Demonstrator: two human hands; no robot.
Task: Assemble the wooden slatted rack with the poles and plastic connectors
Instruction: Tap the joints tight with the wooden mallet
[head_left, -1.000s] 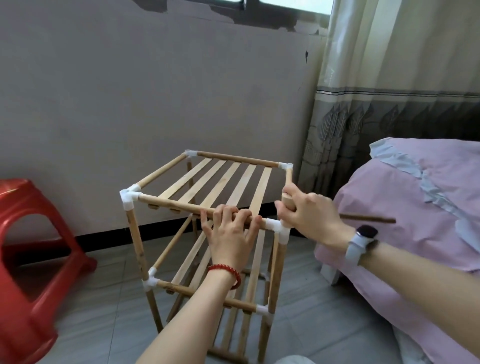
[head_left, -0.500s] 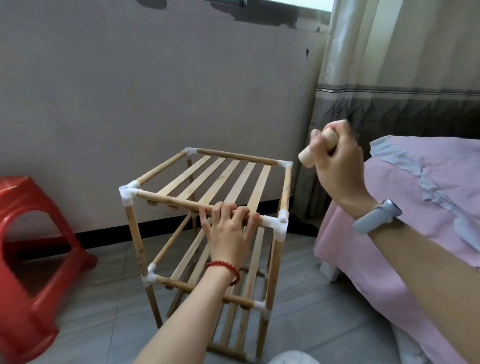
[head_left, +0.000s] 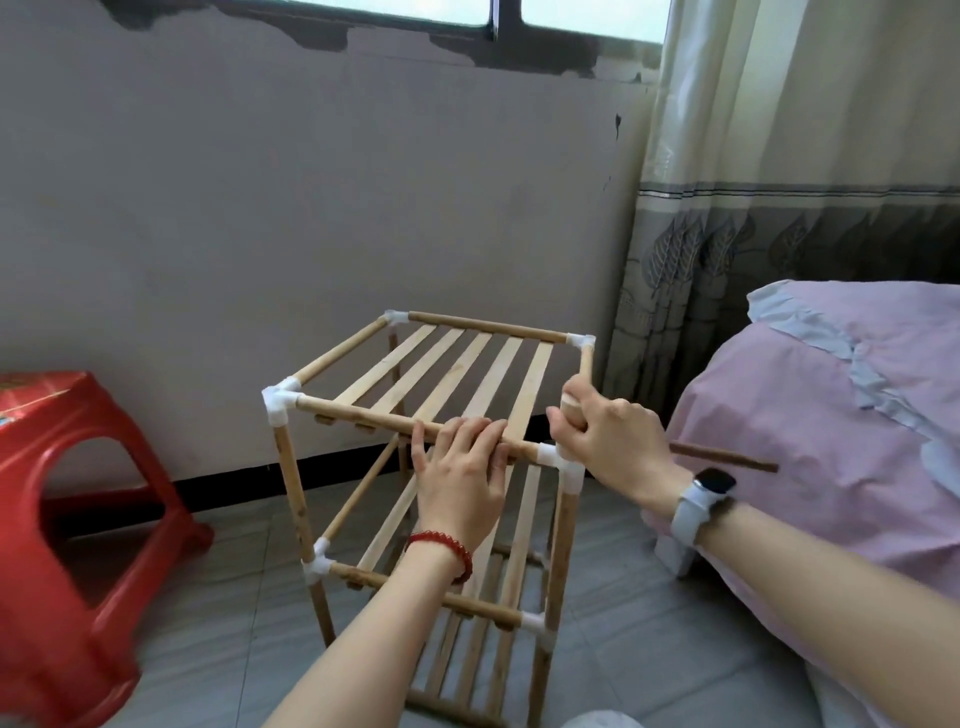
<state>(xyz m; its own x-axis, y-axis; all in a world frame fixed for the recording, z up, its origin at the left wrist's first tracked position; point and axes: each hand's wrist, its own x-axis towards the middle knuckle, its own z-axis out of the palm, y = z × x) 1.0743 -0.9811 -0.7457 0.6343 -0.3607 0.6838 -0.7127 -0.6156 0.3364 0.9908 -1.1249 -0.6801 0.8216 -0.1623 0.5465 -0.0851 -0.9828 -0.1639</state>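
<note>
A wooden slatted rack with white plastic corner connectors stands on the tiled floor, with slat shelves on three levels. My left hand grips the top front pole, fingers curled over it. My right hand holds a small wooden mallet. Its pale head is down at the top front right connector, and its dark handle sticks out to the right behind my wrist.
A red plastic stool stands on the floor to the left. A bed with a pink sheet is close on the right, with a curtain behind it. The grey wall runs right behind the rack.
My right hand lifted the mallet up above the rack half a second ago and has now brought it back down onto the front right corner connector. The left hand has stayed on the pole.
</note>
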